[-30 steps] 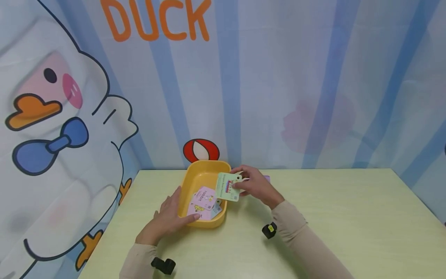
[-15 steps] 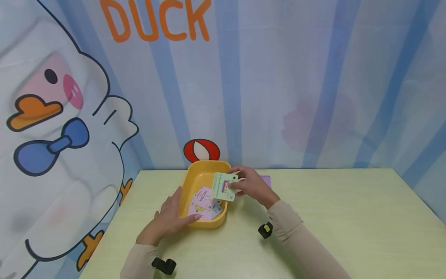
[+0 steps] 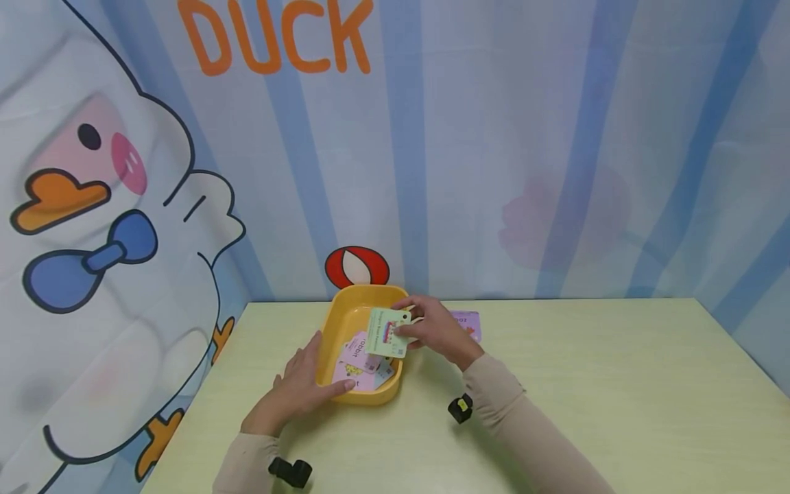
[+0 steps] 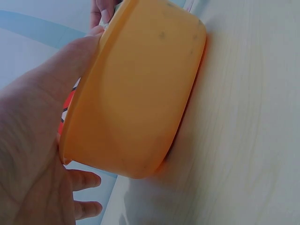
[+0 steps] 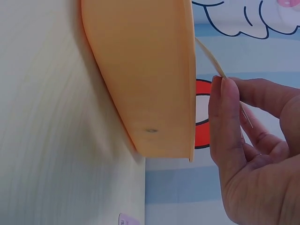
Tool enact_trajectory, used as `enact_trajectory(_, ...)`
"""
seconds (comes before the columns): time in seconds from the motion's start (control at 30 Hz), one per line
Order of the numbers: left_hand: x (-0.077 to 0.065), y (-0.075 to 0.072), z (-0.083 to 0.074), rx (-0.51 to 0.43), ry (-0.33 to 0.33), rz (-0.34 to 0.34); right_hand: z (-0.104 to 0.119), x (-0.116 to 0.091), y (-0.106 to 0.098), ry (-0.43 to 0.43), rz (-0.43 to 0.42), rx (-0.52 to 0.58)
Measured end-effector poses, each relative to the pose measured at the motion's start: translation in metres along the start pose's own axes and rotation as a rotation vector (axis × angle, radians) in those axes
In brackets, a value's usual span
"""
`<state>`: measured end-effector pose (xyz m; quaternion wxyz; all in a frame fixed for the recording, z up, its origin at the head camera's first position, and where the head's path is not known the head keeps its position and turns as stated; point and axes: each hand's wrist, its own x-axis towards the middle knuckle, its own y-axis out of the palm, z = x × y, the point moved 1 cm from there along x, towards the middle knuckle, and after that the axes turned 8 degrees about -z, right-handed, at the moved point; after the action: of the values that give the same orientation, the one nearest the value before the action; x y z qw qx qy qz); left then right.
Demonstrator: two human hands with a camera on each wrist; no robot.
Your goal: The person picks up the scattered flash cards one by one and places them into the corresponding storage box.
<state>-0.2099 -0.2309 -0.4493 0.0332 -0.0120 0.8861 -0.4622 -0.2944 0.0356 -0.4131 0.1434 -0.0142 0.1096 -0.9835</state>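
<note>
A yellow tray (image 3: 345, 315) stands on the table. In it lie several cards, one a pink rabbit card (image 3: 356, 350). My left hand (image 3: 299, 381) rests at the tray's near left corner, its fingers fairly straight along the left side and its thumb on the front rim. In the left wrist view, the tray wall (image 4: 131, 93) sits beside that hand. My right hand (image 3: 435, 331) pinches a green card (image 3: 379, 333) over the tray's right side. The right wrist view has the card edge-on between thumb and fingers (image 5: 227, 103).
A purple card (image 3: 468, 324) lies on the table to the right of the tray, partly hidden by my right hand. A duck-printed curtain (image 3: 469, 171) hangs behind the table's back edge. The pale table (image 3: 586, 384) stretches to the right.
My right hand has moved left with the green card, further over the tray. More of the purple card shows behind it. The left hand and tray have stayed in place.
</note>
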Motion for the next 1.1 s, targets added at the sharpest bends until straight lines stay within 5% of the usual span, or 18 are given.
enact_trajectory(0.53,0.0,0.002,0.002,0.003,0.011,0.013,0.001,0.002,0.013,0.051,0.013,-0.035)
enact_trajectory(1.1,0.0,0.001,0.001,0.01,0.021,-0.004,-0.001,0.009,0.027,-0.002,0.019,-0.073)
